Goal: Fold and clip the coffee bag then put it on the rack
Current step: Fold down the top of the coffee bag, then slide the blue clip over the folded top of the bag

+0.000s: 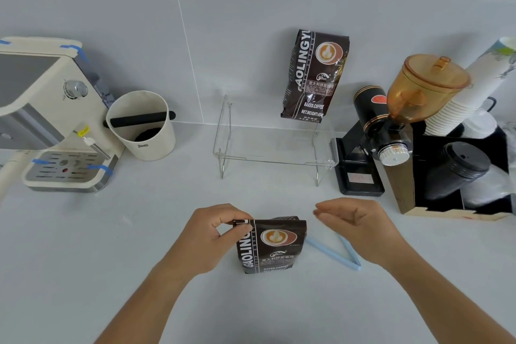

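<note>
While the fold is only being pinched at one corner, these lines are telling what is going on:

Left hand: the left hand (220, 234) is pinching the folded top corner of the coffee bag (270, 246) between thumb and fingers.

Right hand: the right hand (354, 220) is hovering just right of the bag, fingers loosely curled, holding nothing.

Bag: it is standing on the counter (167, 232) between the two hands, its top already bent over.

Clip: the blue clip (335, 253) is lying open in a V, just under the right hand and beside the bag.

What could go wrong: I think the fold is going to spring open, because only one corner is being held. The bag may also tip over if the left hand is pulling sideways. The clip may slide away if fingers are bumping it.

Rack: the clear rack (275, 148) is waiting beyond both hands, with another coffee bag (315, 75) standing on its right end.

In the way: nothing is lying between the hands and the rack.

Nearby: a black grinder (374, 131) is sitting just right of the rack, so a wide swing may be knocking it. A white cup (141, 126) and a coffee machine (50, 114) are standing far off to the left.
</note>
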